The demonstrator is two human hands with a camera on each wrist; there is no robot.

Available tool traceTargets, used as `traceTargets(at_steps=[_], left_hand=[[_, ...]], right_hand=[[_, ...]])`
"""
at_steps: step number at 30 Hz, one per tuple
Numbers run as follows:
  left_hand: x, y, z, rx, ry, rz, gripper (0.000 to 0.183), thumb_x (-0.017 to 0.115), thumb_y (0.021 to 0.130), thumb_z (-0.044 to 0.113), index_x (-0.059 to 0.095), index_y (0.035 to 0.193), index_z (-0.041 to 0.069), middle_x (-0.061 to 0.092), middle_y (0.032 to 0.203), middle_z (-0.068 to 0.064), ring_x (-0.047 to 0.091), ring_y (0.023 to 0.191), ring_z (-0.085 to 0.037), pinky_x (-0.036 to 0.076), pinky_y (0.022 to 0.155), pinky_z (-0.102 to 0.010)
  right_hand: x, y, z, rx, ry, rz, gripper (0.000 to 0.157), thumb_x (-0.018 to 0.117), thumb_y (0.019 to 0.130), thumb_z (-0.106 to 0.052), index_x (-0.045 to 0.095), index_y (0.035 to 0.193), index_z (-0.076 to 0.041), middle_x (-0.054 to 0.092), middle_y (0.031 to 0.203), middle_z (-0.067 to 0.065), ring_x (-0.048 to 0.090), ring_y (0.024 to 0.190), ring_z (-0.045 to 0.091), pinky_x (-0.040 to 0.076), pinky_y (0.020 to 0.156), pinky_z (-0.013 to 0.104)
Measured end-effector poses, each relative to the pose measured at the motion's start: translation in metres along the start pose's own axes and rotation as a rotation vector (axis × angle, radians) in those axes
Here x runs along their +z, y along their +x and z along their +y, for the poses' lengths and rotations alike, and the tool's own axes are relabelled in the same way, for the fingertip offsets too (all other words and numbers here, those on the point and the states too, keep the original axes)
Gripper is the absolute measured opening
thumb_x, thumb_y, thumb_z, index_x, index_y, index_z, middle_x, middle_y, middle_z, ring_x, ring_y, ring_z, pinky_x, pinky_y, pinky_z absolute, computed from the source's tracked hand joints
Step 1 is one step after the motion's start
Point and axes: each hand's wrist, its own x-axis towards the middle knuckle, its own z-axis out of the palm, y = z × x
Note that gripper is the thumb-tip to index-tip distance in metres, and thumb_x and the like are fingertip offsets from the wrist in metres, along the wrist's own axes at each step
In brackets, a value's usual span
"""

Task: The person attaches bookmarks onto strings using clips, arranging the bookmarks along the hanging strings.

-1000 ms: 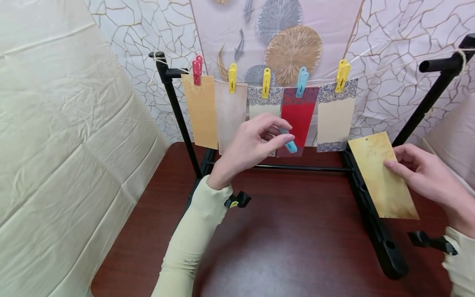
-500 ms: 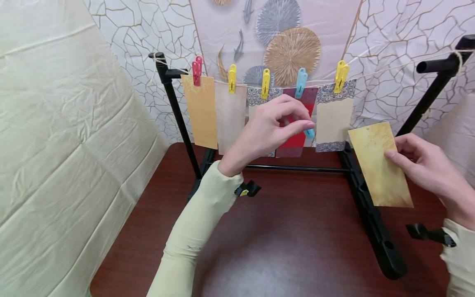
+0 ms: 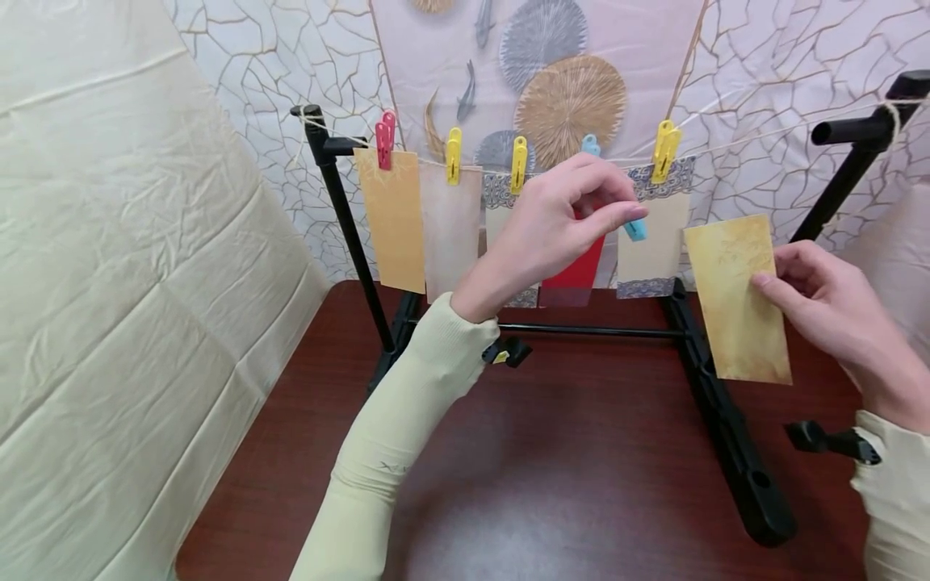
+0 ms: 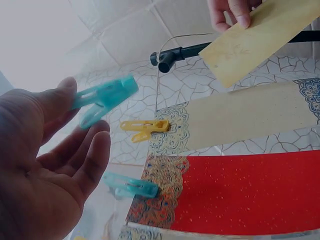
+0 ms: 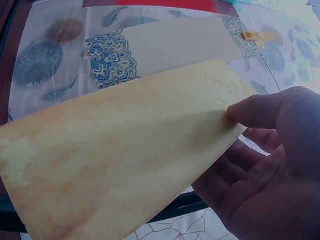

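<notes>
My left hand (image 3: 555,222) pinches a light blue clothespin (image 4: 107,95) between thumb and fingers, in front of the hanging red card (image 3: 574,278). My right hand (image 3: 835,311) grips a mottled yellow paper card (image 3: 741,303) by its right edge, thumb on the front face. This card is held upright in the air, right of the last hanging card, a cream one with blue lace borders (image 3: 652,242). A yellow clothespin (image 3: 664,153) fixes that cream card to the string (image 3: 756,137). In the right wrist view the thumb presses near the yellow card's top end.
Further left on the string hang an orange card (image 3: 392,226), a pale card (image 3: 450,234) and another lace-bordered card, each clipped. The string runs between black stand posts (image 3: 345,214). A black stand foot (image 3: 734,452) lies on the dark red-brown table (image 3: 581,484).
My left hand has moved right and up with the clothespin, now covering part of the red card. The right hand has raised the yellow card and turned it more upright.
</notes>
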Motion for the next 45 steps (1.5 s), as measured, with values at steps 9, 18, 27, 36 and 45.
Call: traceTargets(at_steps=[9,18,27,36,45], left_hand=[[0.002,0.022,0.01,-0.01,0.01,-0.001,0.012,0.071,0.09,0.021,0.068,0.092,0.009,0.061,0.103,-0.002,0.056,0.088,-0.005,0.048,0.079,-0.011],[0.0,0.04,0.016,-0.035,-0.016,0.094,0.041,0.072,0.089,0.018,0.06,0.126,0.003,0.063,0.112,-0.006,0.062,0.093,-0.005,0.046,0.085,-0.007],[-0.001,0.061,0.022,-0.116,0.077,0.047,0.041,0.07,0.091,0.025,0.063,0.129,0.011,0.061,0.118,-0.001,0.061,0.096,-0.003,0.043,0.084,-0.004],[0.004,0.077,0.025,-0.122,0.138,0.0,0.017,0.064,0.095,0.028,0.07,0.105,0.015,0.057,0.106,0.004,0.05,0.091,-0.001,0.038,0.081,-0.005],[0.013,0.095,0.023,-0.014,0.27,-0.056,0.014,0.057,0.099,0.026,0.06,0.091,0.015,0.045,0.09,0.005,0.04,0.084,-0.001,0.033,0.076,-0.01]], right_hand=[[-0.001,0.008,-0.007,0.006,0.18,0.016,0.02,0.064,0.092,-0.005,0.061,0.102,-0.022,0.064,0.08,-0.023,0.056,0.069,-0.006,0.041,0.06,0.009],[-0.003,0.014,-0.01,-0.063,0.116,0.064,0.024,0.063,0.092,-0.005,0.061,0.098,-0.028,0.061,0.077,-0.028,0.053,0.063,-0.008,0.039,0.058,0.007],[-0.002,0.018,-0.014,-0.046,0.135,0.085,0.019,0.063,0.093,-0.008,0.061,0.099,-0.025,0.061,0.078,-0.024,0.053,0.063,-0.004,0.04,0.057,0.009],[-0.003,0.029,-0.017,-0.093,0.138,0.126,0.026,0.061,0.092,-0.003,0.06,0.097,-0.028,0.061,0.076,-0.026,0.054,0.061,-0.007,0.041,0.057,0.006],[-0.004,0.036,-0.022,-0.079,0.154,0.112,0.023,0.062,0.091,-0.004,0.061,0.096,-0.027,0.061,0.075,-0.024,0.052,0.061,-0.006,0.039,0.054,0.009]])
